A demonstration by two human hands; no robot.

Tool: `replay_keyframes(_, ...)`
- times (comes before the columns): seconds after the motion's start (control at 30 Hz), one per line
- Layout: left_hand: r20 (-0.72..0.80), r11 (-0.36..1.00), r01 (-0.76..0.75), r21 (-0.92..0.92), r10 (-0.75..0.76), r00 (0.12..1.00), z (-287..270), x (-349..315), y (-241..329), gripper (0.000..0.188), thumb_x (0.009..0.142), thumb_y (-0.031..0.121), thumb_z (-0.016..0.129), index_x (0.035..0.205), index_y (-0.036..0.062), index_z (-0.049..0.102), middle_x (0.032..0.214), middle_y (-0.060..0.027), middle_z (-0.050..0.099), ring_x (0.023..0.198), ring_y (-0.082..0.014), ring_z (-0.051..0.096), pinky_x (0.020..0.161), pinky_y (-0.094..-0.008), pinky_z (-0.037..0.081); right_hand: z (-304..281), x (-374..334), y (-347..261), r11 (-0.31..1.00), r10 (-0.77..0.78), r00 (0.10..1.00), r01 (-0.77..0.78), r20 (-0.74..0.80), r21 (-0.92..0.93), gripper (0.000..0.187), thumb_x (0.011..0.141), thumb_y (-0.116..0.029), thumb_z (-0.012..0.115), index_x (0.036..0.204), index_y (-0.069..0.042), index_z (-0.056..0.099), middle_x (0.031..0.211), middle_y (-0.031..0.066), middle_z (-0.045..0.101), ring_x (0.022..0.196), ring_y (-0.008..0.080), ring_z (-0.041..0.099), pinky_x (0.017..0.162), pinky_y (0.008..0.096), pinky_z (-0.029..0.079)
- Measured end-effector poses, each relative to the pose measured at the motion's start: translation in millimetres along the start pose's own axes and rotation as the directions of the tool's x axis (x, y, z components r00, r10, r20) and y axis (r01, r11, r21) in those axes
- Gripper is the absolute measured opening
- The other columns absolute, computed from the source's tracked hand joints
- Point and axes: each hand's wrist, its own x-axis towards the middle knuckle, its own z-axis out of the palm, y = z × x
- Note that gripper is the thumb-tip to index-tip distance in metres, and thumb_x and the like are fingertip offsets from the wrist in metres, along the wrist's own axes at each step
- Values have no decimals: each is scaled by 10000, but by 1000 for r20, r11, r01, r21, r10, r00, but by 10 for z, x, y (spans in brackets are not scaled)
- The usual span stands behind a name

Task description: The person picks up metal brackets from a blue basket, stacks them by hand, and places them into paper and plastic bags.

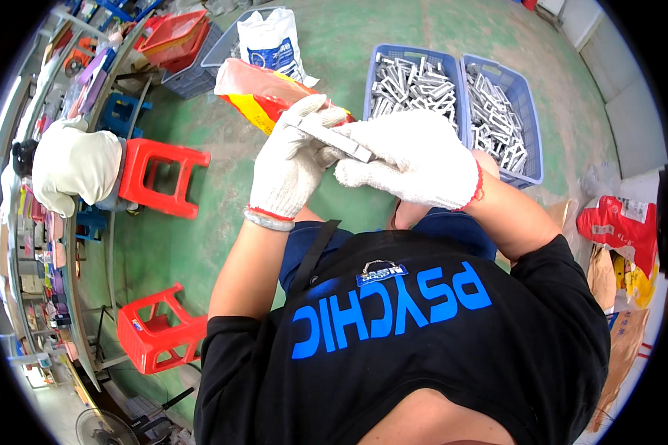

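Note:
A silvery-grey, bar-shaped metal piece (340, 141) is held in front of my body between both hands. White knitted gloves cover my hands. My left hand (286, 167) has its fingers closed around the far end of the piece. My right hand (419, 159) pinches the nearer end between thumb and fingers; part of the piece is hidden there. Just beyond my hands lies a red and yellow plastic bag (256, 96), its pink side turned up. Farther right stand a blue basket (371, 67) and a second blue basket (531, 104), both full of similar metal pieces.
Red stools (174, 178) stand on the green floor (223, 245) to the left. A person in a pale top (78, 167) bends over a cluttered workbench (78, 319). Red trays (174, 37) and a white sack (271, 41) are farther back. A red bag (616, 230) lies at right.

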Motion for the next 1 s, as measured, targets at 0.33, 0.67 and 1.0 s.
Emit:
replay_keyframes(0.33,154,973,224,62,-231,961,343,461,-349,402,917,126,576,1294,41,463,1198,-182,602,1026,-311,625,824,-433,540,-328,-456,505,990,136,981,-139,-138,-15,303,901,-284,607,1095,-58,665,840,113,702,766,218,706,685,291,547)
replay_keyframes(0.67,-25,842,420,339,-438,899,290,585,-707,414,944,134,583,1317,-9,474,1207,-203,588,1043,-337,625,887,-443,539,-363,-2465,1546,499,854,497,-866,-154,-28,364,839,-387,619,931,-42,693,866,175,675,810,293,643,744,375,496)
replay_keyframes(1.0,-178,740,508,440,-483,857,175,621,-656,422,942,153,599,1318,-6,492,1198,-201,604,1054,-308,631,876,-415,551,1383,-4081,1805,-440,840,-305,-867,449,234,412,760,-289,719,1048,5,698,865,238,694,790,320,695,680,444,562)
